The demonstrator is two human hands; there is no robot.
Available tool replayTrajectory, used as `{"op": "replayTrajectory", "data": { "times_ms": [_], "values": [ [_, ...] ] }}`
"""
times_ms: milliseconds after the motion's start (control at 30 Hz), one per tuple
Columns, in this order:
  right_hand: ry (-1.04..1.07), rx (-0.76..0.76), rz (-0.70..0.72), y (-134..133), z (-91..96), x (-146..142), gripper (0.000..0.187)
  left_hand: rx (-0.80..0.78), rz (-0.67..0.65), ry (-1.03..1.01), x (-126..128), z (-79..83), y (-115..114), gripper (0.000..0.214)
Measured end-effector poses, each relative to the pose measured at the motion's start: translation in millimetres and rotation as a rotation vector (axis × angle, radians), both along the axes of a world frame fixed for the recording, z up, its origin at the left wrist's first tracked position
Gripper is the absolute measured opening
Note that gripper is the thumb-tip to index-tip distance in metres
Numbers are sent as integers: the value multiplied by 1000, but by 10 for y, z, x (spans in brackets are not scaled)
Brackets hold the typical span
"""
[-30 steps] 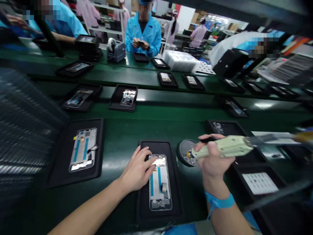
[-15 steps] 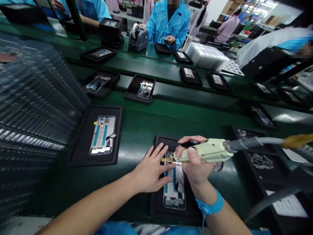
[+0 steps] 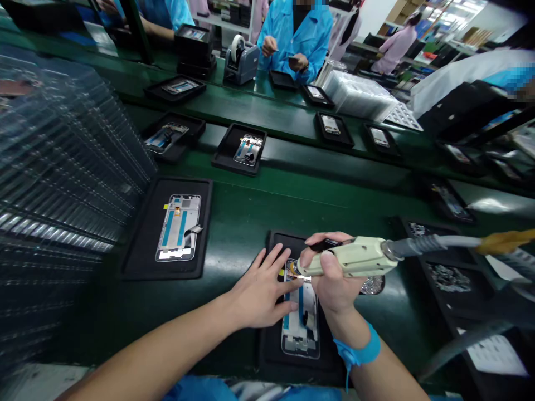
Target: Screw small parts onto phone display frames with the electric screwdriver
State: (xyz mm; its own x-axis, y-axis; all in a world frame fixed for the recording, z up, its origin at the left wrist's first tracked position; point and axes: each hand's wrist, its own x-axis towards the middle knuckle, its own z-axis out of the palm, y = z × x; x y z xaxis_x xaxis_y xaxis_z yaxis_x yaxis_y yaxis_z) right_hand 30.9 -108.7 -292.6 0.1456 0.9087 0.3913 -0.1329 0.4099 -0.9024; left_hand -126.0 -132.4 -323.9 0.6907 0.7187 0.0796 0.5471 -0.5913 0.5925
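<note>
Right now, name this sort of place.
Likely an electronics assembly line: phone frames in black trays, what looks like a corded screwdriver in the right hand, and a worker in blue opposite.

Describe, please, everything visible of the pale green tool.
The pale green tool looks like a plastic-bodied electric screwdriver with a black lever-like part. The right hand grips it. Its yellowish nose points left over the far end of the phone frame; contact is unclear. A grey-sleeved cable leaves its rear.
</note>
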Motion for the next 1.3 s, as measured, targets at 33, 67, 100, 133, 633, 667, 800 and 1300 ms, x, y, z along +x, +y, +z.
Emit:
{"op": "replayTrajectory", "data": {
  "times_ms": [33, 67, 100, 133, 633, 667, 800, 1300],
  "values": [
    [1, 3, 1, -1, 1, 1, 23, -1, 0, 4, 0, 2, 3, 50],
    [1, 5, 4, -1, 1, 2, 23, -3, 0, 9, 1, 3, 5, 50],
    [2, 8, 8, -2, 1, 4, 23, -4, -1, 14, 1, 3, 7, 50],
    [1, 11, 12, -3, 2, 4, 23, -3, -2, 16, 2, 0, 8, 50],
    [-14, 4, 11, -12, -13, 2, 24, 19, 5, -20, 3, -37, 1, 49],
    [-19, 0, 4, -13, -13, 3, 24, 19, 5, -19, 4, -41, 0, 49],
    [-27, -10, 3, -15, -16, 4, 22, 9, -1, 0, 9, -46, 0, 51],
    [-19, 6, -4, -18, 5, -10, 24, 8, 3, -17, -1, -58, -15, 53]
  ]
}}
